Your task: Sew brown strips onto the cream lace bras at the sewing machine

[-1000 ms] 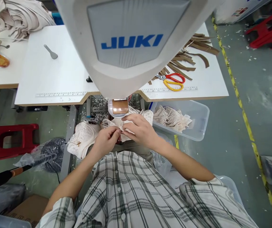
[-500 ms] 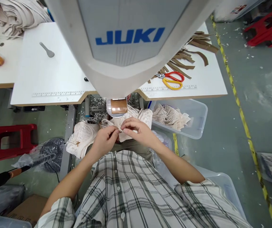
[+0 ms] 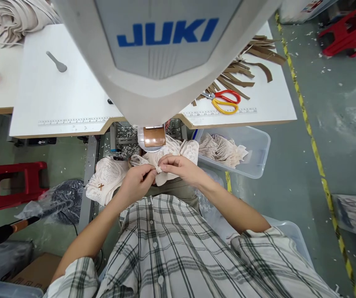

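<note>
A cream lace bra [image 3: 107, 176] lies over my lap below the sewing machine head [image 3: 162, 78], a small brown bow on its left part. My left hand [image 3: 138, 180] pinches a pale edge of the bra between thumb and forefinger. Close beside it, my right hand [image 3: 182, 169] has its thumb and fingers closed on the same small stretch of fabric. A loose pale flap hangs just under the fingertips. Exactly which part of the bra they grip is too small to make out.
Red-and-yellow scissors [image 3: 226, 102] and brown strips [image 3: 236, 76] lie on the white table [image 3: 53, 91]. A clear bin [image 3: 260, 153] of cream pieces stands right, below the table edge. A red stool [image 3: 13, 184] is at left; more fabric [image 3: 25, 16] is piled at the back left.
Both hands stay together at the bra. The right fingers have closed in more tightly, and the pale fabric at the fingertips now looks more bunched. The view has shifted slightly.
</note>
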`<action>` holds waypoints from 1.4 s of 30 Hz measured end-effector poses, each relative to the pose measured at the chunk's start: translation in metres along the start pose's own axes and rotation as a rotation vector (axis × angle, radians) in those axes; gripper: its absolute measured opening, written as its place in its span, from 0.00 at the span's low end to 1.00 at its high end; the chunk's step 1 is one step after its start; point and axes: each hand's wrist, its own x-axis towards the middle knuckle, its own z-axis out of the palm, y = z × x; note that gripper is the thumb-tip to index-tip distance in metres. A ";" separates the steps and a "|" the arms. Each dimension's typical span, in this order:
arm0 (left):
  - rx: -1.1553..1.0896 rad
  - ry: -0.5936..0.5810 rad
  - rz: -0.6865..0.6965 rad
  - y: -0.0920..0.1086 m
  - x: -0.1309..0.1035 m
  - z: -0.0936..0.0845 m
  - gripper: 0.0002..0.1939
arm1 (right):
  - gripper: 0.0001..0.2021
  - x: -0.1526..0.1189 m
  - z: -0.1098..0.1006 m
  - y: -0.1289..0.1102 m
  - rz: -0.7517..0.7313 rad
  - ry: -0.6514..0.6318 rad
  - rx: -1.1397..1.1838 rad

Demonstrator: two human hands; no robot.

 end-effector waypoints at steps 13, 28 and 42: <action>-0.414 0.007 -0.204 -0.014 0.008 0.005 0.20 | 0.07 -0.006 0.022 0.003 -0.275 0.267 -0.336; -0.791 0.179 -0.371 -0.029 0.011 0.009 0.20 | 0.16 0.049 -0.215 -0.044 -0.081 0.636 -1.092; -1.011 0.121 -0.308 -0.027 -0.001 -0.010 0.17 | 0.20 -0.082 -0.075 -0.024 -0.096 0.249 -0.945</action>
